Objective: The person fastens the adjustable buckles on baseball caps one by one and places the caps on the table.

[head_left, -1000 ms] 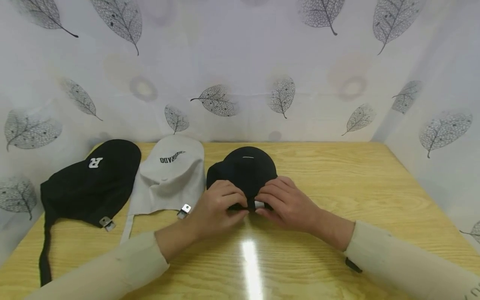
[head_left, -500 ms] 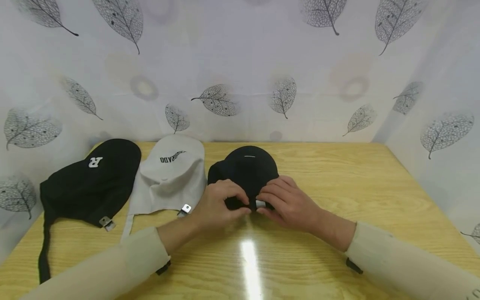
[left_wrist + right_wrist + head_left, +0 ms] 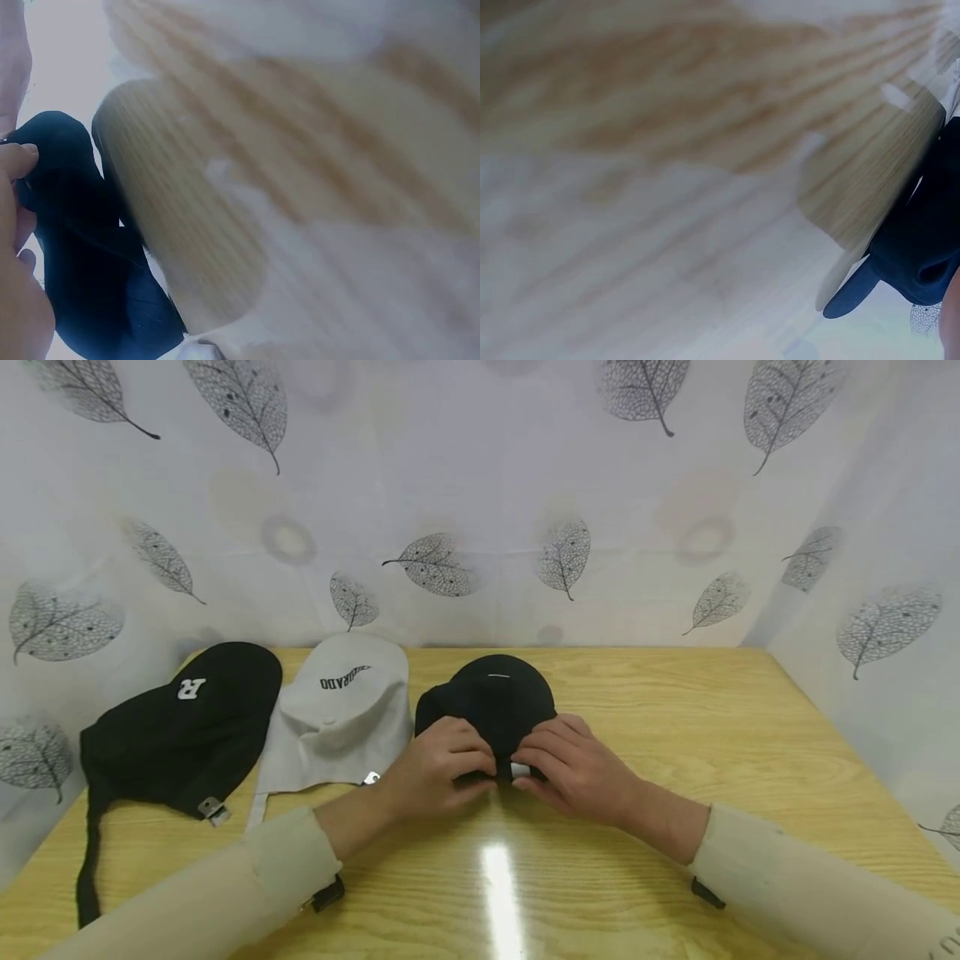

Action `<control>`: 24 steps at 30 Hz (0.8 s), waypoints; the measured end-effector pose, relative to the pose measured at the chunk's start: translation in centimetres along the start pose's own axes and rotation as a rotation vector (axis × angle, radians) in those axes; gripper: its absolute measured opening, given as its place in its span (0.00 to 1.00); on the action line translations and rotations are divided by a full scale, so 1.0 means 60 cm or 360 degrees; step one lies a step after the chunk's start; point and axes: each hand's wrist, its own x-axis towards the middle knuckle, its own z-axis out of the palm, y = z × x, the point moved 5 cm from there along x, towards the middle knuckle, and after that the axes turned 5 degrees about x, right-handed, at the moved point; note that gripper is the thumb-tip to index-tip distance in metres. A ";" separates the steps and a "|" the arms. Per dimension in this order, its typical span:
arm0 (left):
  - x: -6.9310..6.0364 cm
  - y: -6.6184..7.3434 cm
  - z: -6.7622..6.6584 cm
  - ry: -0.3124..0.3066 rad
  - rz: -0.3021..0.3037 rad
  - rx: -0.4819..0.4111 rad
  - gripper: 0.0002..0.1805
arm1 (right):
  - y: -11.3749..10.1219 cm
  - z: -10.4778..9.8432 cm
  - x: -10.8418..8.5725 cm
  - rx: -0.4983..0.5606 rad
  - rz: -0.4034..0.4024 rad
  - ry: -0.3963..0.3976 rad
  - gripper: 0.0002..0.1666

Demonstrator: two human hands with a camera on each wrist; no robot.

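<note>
Two bare hands work side by side at the middle of the view, near each other but apart, thumbs toward the viewer. The left hand (image 3: 435, 768) pinches the near edge of a rounded black fabric cap (image 3: 501, 706); the right hand (image 3: 577, 768) grips the same edge, beside a small white tag (image 3: 519, 770). Exactly which part lies between the fingertips is hard to see. The cap sits at the centre of the surface, toward the back, with a thin white line near its far edge.

Cream sleeves (image 3: 817, 877) cover both forearms. Just left of the cap lies a pale grey fabric cap with dark curved lettering (image 3: 360, 693); its shiny metal clasp (image 3: 371, 777) is partly hidden by the left wrist. Farther left lies a larger black cap with a white letter R (image 3: 217, 727), a metal buckle (image 3: 213, 810) on its near edge and a long black strap (image 3: 88, 860) trailing toward the viewer.

All three caps rest on a yellowish wood-grain surface (image 3: 690, 718). Behind stands a whitish backdrop printed with grey skeleton leaves (image 3: 480, 460).
</note>
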 end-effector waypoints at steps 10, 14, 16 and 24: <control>0.004 0.008 -0.002 0.0023 0.0079 0.0114 0.09 | 0.000 0.001 -0.001 -0.0001 0.0011 -0.0010 0.16; 0.005 0.010 -0.001 0.0025 0.0073 0.0130 0.07 | 0.000 0.002 -0.001 -0.0005 0.0013 -0.0015 0.16; 0.006 0.012 0.000 0.0011 0.0062 0.0150 0.06 | 0.001 0.001 -0.001 -0.0004 0.0015 -0.0016 0.16; 0.010 0.018 0.001 -0.0003 0.0040 0.0208 0.04 | 0.001 0.002 -0.002 0.0015 0.0017 -0.0013 0.16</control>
